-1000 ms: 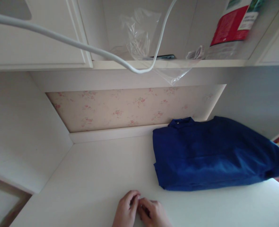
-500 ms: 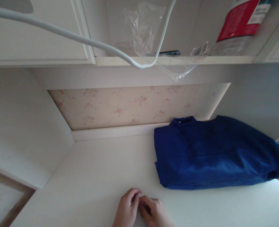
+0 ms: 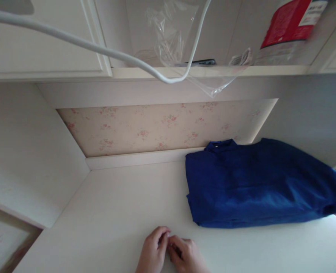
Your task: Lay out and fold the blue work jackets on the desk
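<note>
- Down at the near edge of the white desk (image 3: 122, 204), the left hand (image 3: 152, 252) and the right hand (image 3: 186, 256) are resting side by side, fingertips touching each other.
- Both hands are curling inward with fingers bent; whether anything is pinched between them cannot be told, as nothing is showing there.
- A folded blue garment (image 3: 256, 185) is lying on the desk to the right, near the hands but not touching them, its collar pointing toward the back wall.
- Flowered wallpaper (image 3: 156, 127) is covering the back panel behind the desk.
- A white cable (image 3: 99, 49) is hanging in a loop across the upper part of the view, in front of the shelf (image 3: 213, 71).
- On that shelf a clear plastic bag (image 3: 170, 38) is drooping over the edge, a dark flat object (image 3: 200, 61) is lying beside it, and a red-labelled package (image 3: 287, 26) is standing to the right.
</note>
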The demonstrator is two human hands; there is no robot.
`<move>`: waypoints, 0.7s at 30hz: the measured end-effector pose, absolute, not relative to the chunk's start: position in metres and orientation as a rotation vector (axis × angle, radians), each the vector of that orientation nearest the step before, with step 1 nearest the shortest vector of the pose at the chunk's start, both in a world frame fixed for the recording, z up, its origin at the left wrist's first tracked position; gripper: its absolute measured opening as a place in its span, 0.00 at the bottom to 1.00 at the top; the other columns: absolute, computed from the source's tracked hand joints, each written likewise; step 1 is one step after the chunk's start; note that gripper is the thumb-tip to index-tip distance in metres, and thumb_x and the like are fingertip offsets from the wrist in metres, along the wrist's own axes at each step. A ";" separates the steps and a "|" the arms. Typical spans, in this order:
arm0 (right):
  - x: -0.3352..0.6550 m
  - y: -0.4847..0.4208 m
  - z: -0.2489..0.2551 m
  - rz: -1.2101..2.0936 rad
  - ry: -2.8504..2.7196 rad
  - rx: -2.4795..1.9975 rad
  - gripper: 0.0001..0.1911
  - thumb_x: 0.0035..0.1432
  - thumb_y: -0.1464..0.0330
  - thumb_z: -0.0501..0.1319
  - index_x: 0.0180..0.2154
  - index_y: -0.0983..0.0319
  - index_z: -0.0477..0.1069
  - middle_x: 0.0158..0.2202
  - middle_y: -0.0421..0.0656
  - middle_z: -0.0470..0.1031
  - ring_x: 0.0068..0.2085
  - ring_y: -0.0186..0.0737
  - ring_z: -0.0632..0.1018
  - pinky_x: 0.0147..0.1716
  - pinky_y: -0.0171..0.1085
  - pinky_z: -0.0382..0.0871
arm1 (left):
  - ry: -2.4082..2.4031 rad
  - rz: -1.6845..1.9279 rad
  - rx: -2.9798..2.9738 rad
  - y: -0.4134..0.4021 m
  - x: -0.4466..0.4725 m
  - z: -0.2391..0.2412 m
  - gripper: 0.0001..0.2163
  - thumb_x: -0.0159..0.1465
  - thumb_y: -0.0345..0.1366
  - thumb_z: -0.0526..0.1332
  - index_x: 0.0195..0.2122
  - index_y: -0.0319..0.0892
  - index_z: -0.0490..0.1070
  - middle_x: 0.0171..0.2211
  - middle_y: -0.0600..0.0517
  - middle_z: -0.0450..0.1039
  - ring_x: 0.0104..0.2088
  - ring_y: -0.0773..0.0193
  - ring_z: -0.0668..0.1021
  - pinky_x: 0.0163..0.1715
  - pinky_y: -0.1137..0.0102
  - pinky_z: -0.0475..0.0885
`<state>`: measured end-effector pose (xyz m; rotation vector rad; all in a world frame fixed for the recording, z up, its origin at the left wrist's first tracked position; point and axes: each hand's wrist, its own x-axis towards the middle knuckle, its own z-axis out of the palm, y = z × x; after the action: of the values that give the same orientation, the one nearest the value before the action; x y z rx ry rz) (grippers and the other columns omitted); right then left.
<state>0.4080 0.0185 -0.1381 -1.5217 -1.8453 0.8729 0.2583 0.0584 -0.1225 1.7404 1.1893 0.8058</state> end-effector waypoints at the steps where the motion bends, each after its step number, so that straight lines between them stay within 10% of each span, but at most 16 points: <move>1: 0.408 0.019 -0.138 0.870 -1.845 -1.528 0.10 0.62 0.66 0.54 0.37 0.60 0.73 0.27 0.41 0.77 0.27 0.35 0.76 0.27 0.30 0.60 | 1.190 0.806 1.743 0.058 0.258 -0.122 0.17 0.67 0.49 0.53 0.38 0.45 0.76 0.37 0.47 0.81 0.40 0.59 0.81 0.43 0.70 0.74; 21: 0.407 0.016 -0.128 0.936 -1.766 -1.447 0.12 0.63 0.63 0.52 0.34 0.60 0.72 0.25 0.41 0.76 0.26 0.34 0.74 0.27 0.30 0.62 | 1.206 0.798 1.556 0.059 0.260 -0.112 0.18 0.63 0.52 0.57 0.37 0.44 0.77 0.38 0.47 0.80 0.40 0.58 0.80 0.45 0.68 0.73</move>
<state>0.4073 0.0158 -0.1280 -1.4468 -1.7659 0.9365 0.2601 0.0589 -0.1119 1.5562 1.2064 0.7978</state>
